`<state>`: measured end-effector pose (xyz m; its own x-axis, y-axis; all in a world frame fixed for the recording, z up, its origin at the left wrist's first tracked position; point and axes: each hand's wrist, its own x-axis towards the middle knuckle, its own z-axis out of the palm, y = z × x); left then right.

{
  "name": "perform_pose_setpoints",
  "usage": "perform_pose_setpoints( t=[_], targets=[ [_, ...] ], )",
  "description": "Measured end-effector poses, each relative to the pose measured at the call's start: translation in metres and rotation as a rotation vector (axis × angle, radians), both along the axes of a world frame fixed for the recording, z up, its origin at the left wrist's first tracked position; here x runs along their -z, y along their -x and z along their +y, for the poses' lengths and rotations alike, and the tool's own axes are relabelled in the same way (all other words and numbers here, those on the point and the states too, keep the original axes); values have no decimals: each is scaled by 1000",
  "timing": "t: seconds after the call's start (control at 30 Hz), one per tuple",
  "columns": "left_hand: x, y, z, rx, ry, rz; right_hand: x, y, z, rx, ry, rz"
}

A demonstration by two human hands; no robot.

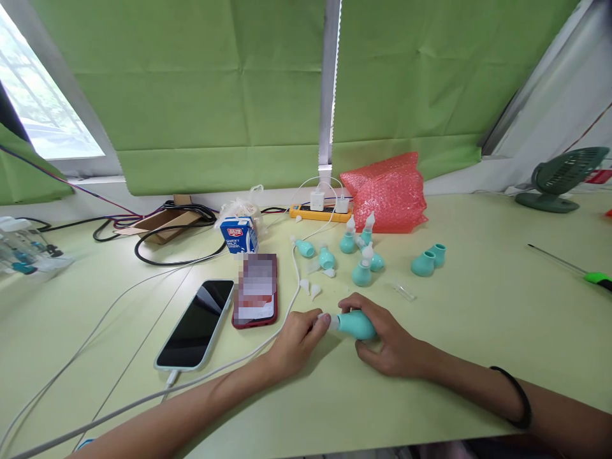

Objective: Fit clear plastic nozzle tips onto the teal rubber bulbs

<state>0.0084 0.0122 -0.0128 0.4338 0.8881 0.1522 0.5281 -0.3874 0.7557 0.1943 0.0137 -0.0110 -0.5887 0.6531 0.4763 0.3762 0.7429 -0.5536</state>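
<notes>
My right hand [389, 338] is wrapped round a teal squeeze bulb [356, 325], held lying on its side above the table. My left hand [299, 341] pinches the translucent nozzle [334, 322] at the bulb's mouth; its fingers cover most of the tip. Beyond my hands stand teal bulbs with pale pointed tips, one of them a bulb [361, 274] near the middle. Two bulbs without tips [423, 263] sit together at the right. Small white tips [315, 291] and a clear tube [404, 292] lie loose between them and my hands.
Left of my hands lie a black-screened phone [196, 325] on a charging cable and a red-cased phone [255, 290]. Behind are a milk carton [239, 234], an orange power strip [306, 212] and a red bubble-wrap bag [387, 194]. A screwdriver [559, 260] and fan [554, 178] are at right.
</notes>
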Motion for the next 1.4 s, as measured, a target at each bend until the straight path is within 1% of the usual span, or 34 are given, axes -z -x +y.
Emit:
perform_pose_setpoints(
  t=[0.1,0.2,0.3,0.4,0.47,0.5,0.57,0.67,0.8,0.9,1.03,1.17,1.33,1.4],
  targets=[
    [2,-2,0,-25,-13,7,6,5,0,19,-59,14],
    [4,-4,0,-116,-9,-17,13,10,1,67,-155,-14],
    [6,-5,0,-204,1,-54,18,13,2,73,-271,-107],
    [7,-6,0,-255,-16,-76,19,17,2,100,-376,-166],
    [7,-5,-1,-260,-60,-72,18,21,2,117,-383,-159],
    [7,-5,-2,-250,-95,-64,17,22,1,113,-352,-137],
    [8,-5,-4,-220,-164,-46,13,25,-1,90,-231,-63],
    [9,-4,-5,-191,-218,-30,8,28,-3,54,35,37],
    [10,-3,-6,-137,-270,5,4,30,-3,22,423,85],
    [8,-2,-6,-103,-340,84,3,30,-1,-15,621,97],
    [6,-1,-5,-80,-403,178,-4,28,2,-54,820,63],
    [7,0,-4,-66,-470,198,-12,26,2,-59,1021,6],
    [11,0,-2,-37,-636,149,-15,25,3,-52,1162,21],
    [11,0,-2,-27,-683,116,-16,24,3,-81,1216,34]
  ],
)
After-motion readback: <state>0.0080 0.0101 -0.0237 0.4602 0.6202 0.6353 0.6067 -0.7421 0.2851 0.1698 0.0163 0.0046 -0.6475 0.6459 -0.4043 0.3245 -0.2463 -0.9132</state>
